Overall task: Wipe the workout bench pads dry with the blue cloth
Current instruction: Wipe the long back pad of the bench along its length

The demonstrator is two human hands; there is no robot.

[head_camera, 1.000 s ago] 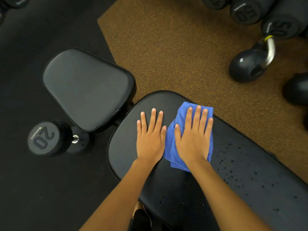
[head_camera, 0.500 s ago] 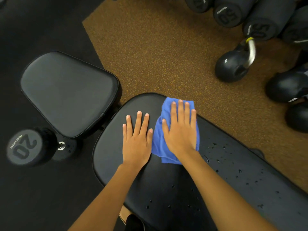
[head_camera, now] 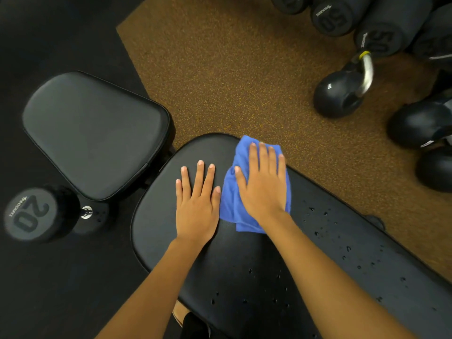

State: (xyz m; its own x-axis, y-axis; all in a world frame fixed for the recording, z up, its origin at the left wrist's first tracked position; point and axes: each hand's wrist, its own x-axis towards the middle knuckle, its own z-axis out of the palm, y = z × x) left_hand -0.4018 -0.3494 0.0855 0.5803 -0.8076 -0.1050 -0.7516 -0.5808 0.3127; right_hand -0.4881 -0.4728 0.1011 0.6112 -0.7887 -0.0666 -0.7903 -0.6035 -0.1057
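The right hand [head_camera: 263, 184] lies flat and open on the blue cloth [head_camera: 232, 206]; the left hand [head_camera: 197, 204] rests flat, open, on the long bench pad [head_camera: 156, 216].

This is a gym. A padded black workout bench [head_camera: 156, 192] stands on rubber flooring [head_camera: 232, 77], with a dumbbell [head_camera: 31, 214] marked 20 beside it. A kettlebell [head_camera: 340, 94] and heavier dumbbells [head_camera: 330, 18] marked 50 lie nearby.

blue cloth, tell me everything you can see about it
The blue cloth looks like soft, thin microfibre, loosely folded and wrinkled. It lies flat on the long bench pad near its rounded far end, reaching the pad's far edge. The right hand presses it down, palm flat and fingers spread, hiding its middle. The left hand rests on the bare pad beside it, its thumb at the cloth's edge. Water droplets sit just right of it.
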